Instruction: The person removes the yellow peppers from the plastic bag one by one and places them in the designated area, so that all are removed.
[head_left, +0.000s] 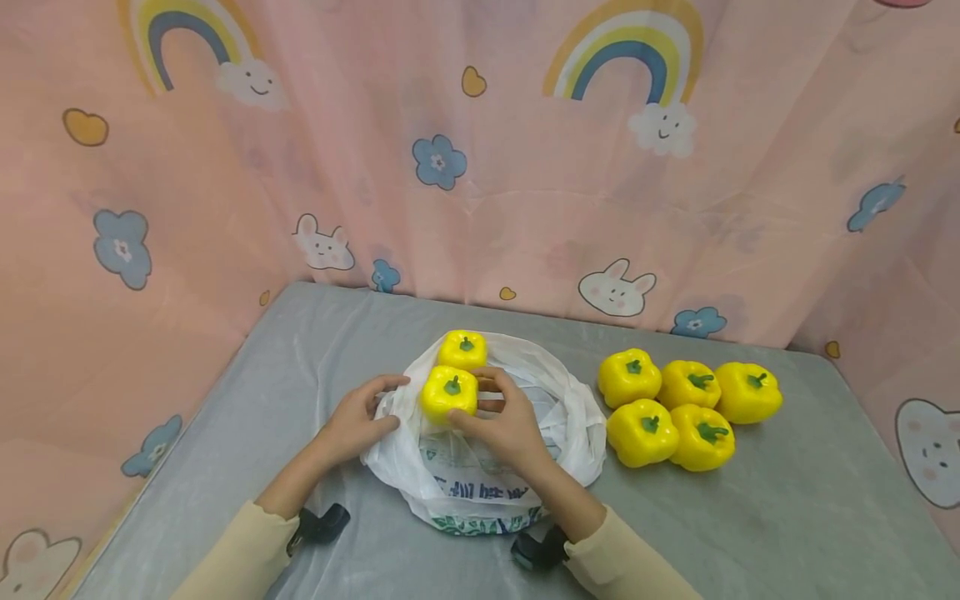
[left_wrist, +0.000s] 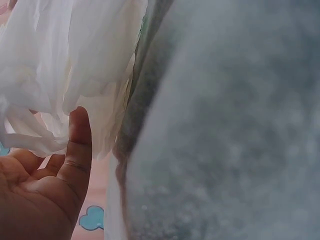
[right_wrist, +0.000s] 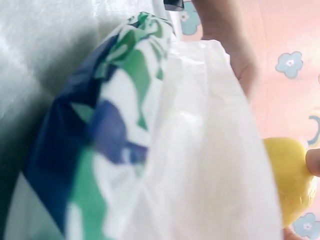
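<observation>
A white plastic bag [head_left: 480, 500] with blue and green print stands on the table, its mouth spread wide. Above the near left part of the mouth, my right hand [head_left: 510, 421] grips a yellow bell pepper [head_left: 447, 395] between thumb and fingers. This pepper [right_wrist: 287, 175] also shows at the right of the right wrist view. Another yellow bell pepper [head_left: 462, 347] sits just behind it, at the bag's far left rim. My left hand [head_left: 358, 419] touches the bag's left side, thumb and fingers spread apart; in the left wrist view its thumb [left_wrist: 80, 140] lies against the plastic.
Several yellow bell peppers [head_left: 690, 383] with green stems lie grouped on the grey table cover [head_left: 787, 500], right of the bag. A pink patterned curtain [head_left: 510, 167] hangs behind the table and along its sides.
</observation>
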